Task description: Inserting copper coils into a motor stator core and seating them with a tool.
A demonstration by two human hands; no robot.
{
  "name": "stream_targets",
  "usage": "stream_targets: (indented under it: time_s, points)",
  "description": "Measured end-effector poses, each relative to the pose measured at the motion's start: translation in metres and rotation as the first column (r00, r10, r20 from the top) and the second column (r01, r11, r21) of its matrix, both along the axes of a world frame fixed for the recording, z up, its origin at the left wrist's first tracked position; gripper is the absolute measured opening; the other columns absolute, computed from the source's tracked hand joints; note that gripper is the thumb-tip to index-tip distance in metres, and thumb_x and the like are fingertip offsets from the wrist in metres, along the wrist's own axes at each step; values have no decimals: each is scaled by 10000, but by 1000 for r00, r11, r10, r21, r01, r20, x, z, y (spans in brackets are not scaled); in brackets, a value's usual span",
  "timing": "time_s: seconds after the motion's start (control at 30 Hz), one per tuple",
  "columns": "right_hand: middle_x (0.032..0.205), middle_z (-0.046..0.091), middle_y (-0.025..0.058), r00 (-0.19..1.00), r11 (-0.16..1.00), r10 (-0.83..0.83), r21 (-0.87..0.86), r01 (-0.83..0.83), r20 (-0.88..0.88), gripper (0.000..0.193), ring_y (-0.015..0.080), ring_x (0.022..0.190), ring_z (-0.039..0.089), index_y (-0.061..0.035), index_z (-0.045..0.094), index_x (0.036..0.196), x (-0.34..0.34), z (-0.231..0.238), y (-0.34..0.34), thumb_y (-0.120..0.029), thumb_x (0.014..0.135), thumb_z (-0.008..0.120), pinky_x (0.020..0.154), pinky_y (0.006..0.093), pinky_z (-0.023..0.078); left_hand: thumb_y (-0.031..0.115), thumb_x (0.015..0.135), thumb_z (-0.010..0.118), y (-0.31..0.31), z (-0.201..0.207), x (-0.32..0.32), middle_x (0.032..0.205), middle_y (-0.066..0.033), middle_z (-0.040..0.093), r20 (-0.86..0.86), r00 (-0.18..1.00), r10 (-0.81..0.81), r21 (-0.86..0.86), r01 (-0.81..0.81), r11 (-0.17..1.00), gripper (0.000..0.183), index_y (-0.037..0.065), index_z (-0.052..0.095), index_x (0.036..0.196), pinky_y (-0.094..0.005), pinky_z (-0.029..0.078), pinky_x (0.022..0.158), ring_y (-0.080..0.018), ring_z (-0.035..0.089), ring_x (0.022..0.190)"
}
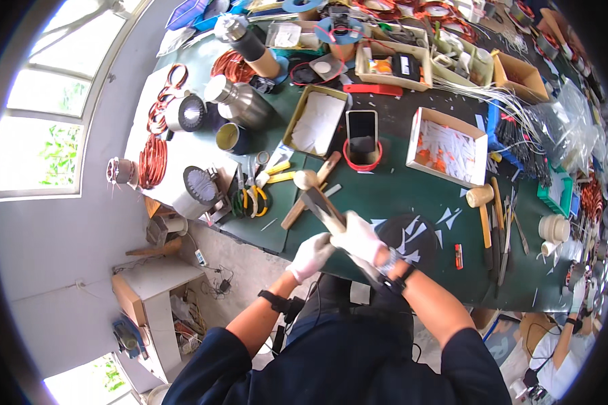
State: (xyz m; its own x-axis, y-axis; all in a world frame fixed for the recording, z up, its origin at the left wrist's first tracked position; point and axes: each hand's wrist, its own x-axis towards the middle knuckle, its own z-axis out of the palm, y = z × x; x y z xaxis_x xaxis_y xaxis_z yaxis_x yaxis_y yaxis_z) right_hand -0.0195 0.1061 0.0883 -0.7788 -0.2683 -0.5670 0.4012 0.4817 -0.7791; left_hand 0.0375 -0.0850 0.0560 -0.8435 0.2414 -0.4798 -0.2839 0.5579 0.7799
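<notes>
Matte green worktop, crowded toward its far edge

Flat grey-brown bar: above the front edge, right hand's white-gloved fingers curled round it. Left hand, white-gloved, beside; fingers bunched, grip cannot be told.
Cardboard box: white and orange strips.
Yellow-rimmed tray: white slips.
Round dark mat, near front edge: pointed offcuts.
Wooden stick: partly hidden by bar.
Wooden mallet: toward right edge.

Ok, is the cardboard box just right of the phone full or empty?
Not empty: white slips and orange pieces lie inside the cardboard box; how deep, I cannot tell.
</notes>
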Motion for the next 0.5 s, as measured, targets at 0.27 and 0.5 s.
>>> stream_targets:
  time_s: [0.27, 0.5]
  points:
    - [800, 701, 210, 855, 882, -430, -338, 329, -290, 417, 386, 769, 710, 39, 696, 1026, -95, -35, -180, -354, 897, 746, 658, 489, 550, 99, 972, 618, -179, 1, 1, 1106, -70, 683, -177, 788, 590, 64, -589, 806, 275, -11, 676, 1218, -314, 505, 940, -164, 618, 1017]
    - [1146, 620, 193, 890, 981, -143, -183, 68, -434, 373, 354, 993, 668, -17, 604, 1248, -2, -21, -92, -201, 938, 703, 876, 411, 552, 44, 1002, 549, -113, 20, -5, 1068, -51, 664, -160, 875, 456, 79, -449, 890, 246, -18, 662, 1212, -277, 486, 903, -135, 598, 980]
